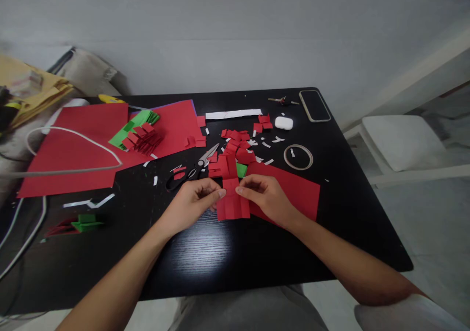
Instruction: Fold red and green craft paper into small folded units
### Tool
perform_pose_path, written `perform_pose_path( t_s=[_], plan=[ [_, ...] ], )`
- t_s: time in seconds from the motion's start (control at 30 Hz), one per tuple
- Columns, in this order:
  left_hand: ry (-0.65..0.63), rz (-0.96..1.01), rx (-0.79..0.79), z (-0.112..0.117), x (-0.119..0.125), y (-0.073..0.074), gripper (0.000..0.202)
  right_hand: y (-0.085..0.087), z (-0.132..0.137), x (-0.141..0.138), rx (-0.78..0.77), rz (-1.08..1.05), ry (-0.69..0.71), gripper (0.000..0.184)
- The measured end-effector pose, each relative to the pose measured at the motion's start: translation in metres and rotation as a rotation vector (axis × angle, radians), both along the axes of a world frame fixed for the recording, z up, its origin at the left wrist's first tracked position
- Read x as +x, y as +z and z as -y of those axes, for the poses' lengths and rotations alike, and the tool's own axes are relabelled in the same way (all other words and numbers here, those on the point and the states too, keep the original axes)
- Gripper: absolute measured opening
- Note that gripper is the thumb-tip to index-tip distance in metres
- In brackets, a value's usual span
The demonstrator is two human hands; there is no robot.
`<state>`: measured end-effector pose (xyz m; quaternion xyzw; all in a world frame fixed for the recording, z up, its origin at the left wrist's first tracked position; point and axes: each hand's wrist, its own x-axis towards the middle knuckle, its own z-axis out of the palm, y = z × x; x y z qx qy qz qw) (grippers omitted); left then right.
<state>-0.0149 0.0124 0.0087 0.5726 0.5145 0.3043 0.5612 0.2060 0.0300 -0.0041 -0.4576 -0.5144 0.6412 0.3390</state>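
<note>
I have the left hand point(191, 200) and right hand point(270, 197) each in a thumb-and-finger pinch on opposite sides of the creased red paper point(232, 204), over the tabletop point(205, 274); scissors point(200, 163) lie just beyond the left hand.

No text, label, brand, number or sign can be read. Beyond the left hand point(194, 200) and the right hand point(270, 197), the white paper strip point(242, 113) bears a faint reddish mark, too small to make out as writing. Far to the left hand's upper left, the small carton point(28, 83) has blurred, illegible markings. Past the right hand, the smartphone point(315, 106) shows a dark screen without readable characters.
</note>
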Motion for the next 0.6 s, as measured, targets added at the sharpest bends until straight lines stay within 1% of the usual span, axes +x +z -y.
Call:
perform_pose_path(
  t_s=[0.13,0.27,0.37,0.43,0.5,0.53,0.6],
  plan=[
    [-0.033,-0.025,0.053,0.001,-0.0013,-0.0034,0.03,-0.0009,-0.001,0.001,0.005,0.005,0.01,0.02],
    [0.014,-0.008,0.116,0.0034,0.0016,-0.0065,0.025,-0.0006,-0.0018,0.0005,0.017,-0.01,-0.001,0.019],
    [0.042,0.023,0.152,0.0048,0.0038,-0.0072,0.016,-0.0007,-0.0005,-0.0004,0.06,-0.037,-0.026,0.018],
    [0.054,0.003,0.237,0.0052,0.0037,-0.0068,0.011,-0.0005,0.0016,-0.0002,0.123,-0.048,-0.037,0.016],
    [0.054,-0.029,0.362,0.0052,0.0023,-0.0058,0.006,0.0001,0.0042,0.0015,0.208,-0.049,-0.035,0.011],
    [0.048,-0.037,0.421,0.0052,0.0012,-0.005,0.005,0.0007,0.0053,0.0031,0.253,-0.057,-0.02,0.009],
    [0.036,-0.034,0.5,0.005,-0.0011,-0.003,0.005,0.0018,0.0062,0.0073,0.336,-0.098,0.063,0.007]
  ],
)
